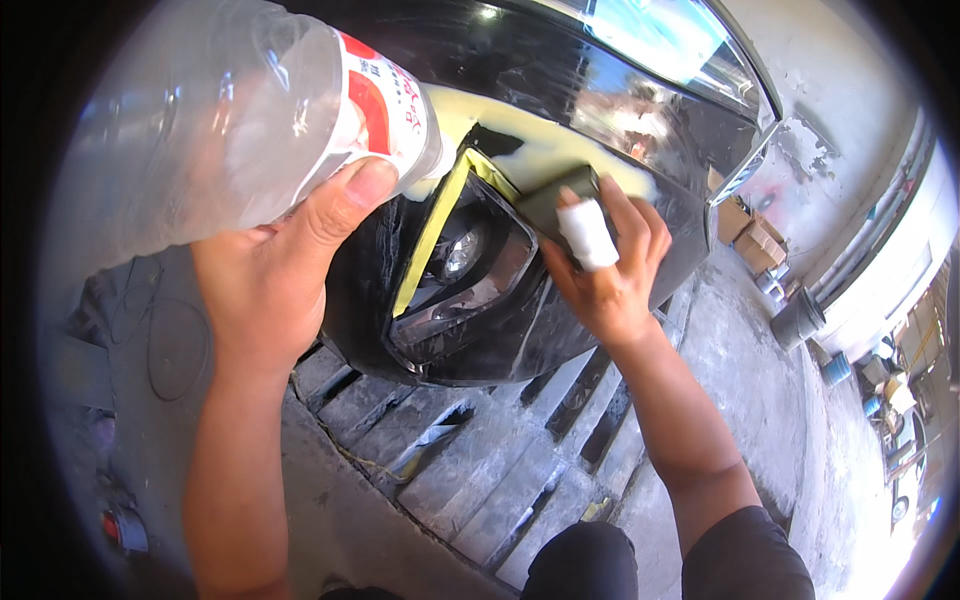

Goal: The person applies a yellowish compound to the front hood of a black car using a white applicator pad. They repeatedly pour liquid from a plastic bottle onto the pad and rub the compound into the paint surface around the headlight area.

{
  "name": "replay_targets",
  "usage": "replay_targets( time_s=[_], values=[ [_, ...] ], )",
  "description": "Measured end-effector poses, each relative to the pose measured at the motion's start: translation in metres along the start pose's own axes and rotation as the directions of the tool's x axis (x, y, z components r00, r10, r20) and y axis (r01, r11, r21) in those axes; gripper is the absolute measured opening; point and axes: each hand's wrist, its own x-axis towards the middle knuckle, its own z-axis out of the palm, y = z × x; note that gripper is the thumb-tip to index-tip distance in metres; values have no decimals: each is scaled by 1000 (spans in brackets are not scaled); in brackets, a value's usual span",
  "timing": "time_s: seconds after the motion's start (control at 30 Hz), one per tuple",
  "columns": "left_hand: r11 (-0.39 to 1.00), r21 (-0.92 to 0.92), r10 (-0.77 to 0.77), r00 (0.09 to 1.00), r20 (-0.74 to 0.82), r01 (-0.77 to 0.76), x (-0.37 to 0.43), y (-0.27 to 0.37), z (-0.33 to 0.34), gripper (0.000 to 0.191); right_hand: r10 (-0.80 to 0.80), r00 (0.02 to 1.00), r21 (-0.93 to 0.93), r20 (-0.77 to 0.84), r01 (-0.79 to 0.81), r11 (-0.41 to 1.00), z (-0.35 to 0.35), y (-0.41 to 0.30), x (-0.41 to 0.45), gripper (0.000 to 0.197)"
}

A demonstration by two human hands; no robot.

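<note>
My left hand (292, 270) grips a large clear plastic bottle (247, 127) by its lower side; it lies tilted, its white-tipped end pointing at the car body. The bottle bears a red and white label. My right hand (607, 247), one finger wrapped in white bandage, holds a dark sanding block (555, 199) against a pale yellow filler patch (540, 154) on the black car's body panel. Just below the block is a headlight (461, 255), edged at its upper and left sides with yellow masking tape (429, 251).
Below the black bumper (480, 367) lie grey floor slabs (480, 480) with open gaps. Cardboard boxes (759, 244), a dark bucket (799, 319) and a blue container (836, 369) stand along the wall at right. A hose or cable (178, 345) lies on the floor at left.
</note>
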Motion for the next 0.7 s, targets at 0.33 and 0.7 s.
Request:
replay_targets(
  time_s=[0.33,0.7],
  values=[
    [980,90,-179,983,40,175,-4,4,-13,63,-6,1000,-53,-20,4,999,-3,7,-21,68],
    [996,30,-87,996,13,87,0,1,-8,51,-43,998,-39,-43,41,998,-4,11,-23,65]
  ],
)
